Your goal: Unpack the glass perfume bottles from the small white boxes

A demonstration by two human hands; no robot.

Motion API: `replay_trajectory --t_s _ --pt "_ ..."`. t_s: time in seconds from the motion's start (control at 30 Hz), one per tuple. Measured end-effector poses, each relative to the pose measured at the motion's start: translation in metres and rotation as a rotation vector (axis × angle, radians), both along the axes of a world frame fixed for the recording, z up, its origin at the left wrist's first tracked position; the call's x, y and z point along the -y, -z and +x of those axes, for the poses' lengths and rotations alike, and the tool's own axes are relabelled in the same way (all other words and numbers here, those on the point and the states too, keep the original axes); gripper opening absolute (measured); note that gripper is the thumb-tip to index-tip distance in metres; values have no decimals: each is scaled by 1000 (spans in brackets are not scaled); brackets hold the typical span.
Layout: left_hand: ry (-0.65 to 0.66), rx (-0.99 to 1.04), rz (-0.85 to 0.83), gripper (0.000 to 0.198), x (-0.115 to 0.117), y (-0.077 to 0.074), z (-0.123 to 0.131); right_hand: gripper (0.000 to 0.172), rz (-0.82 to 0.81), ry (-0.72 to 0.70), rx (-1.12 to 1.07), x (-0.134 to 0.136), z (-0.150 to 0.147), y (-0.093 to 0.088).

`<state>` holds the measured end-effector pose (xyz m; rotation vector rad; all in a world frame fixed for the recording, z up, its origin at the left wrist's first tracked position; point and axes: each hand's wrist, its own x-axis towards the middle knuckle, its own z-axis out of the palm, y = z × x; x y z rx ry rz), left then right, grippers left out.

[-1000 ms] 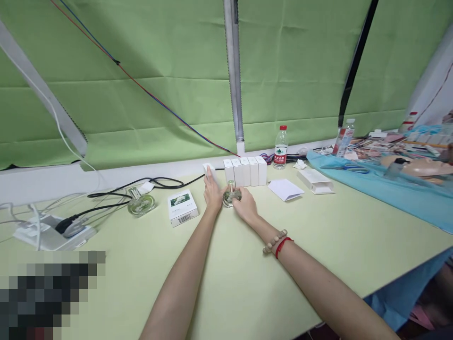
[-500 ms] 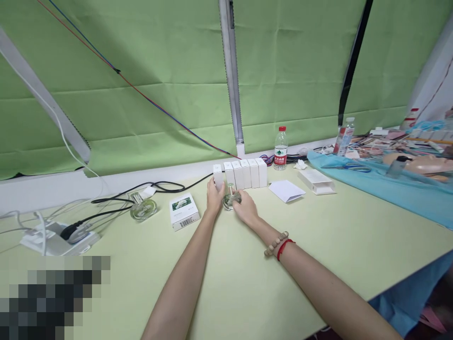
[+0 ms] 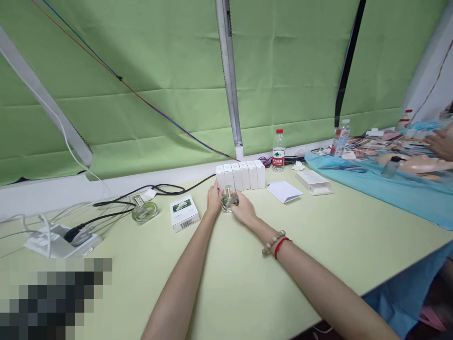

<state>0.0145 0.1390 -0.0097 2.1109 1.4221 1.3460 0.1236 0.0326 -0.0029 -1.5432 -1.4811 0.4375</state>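
Toward the back of the table, the R hand has thumb + fingers closed on the right side of a small glass bottle, upright on the tabletop, cap up. L hand is just beside the bottle's left, fingers at the lower part of the leftmost white box in a row of six; can't tell if they pinch it or only rest there. Bottle's prob. heavy for its size: stiff, smooth, so slippery, & breakable. Best grip = round body, thumb vs. fingers; avoid hoisting by cap, could come off. Box prob. light card, dents easily; hold low, by opp. sides. Picture carton & 2nd bottle lie off to L.
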Motion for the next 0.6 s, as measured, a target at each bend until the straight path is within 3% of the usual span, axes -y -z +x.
replay_trajectory --t_s 0.1,0.23,0.3,0.43,0.6 --pt "-2 -86 -21 44 1 -1 -4 30 -4 -9 -2 0 -1 1" --pt "116 50 -100 47 3 1 -7 31 78 -4 -4 1 2 -2" --pt "96 129 -105 46 7 1 -7 32 192 44 -19 0 10 -5" --pt "-41 182 -26 36 24 -2 -8 29 346 308 -54 -3 40 -10" --pt "-81 245 20 26 54 -10 -8 37 236 706 -218 0 88 -8"
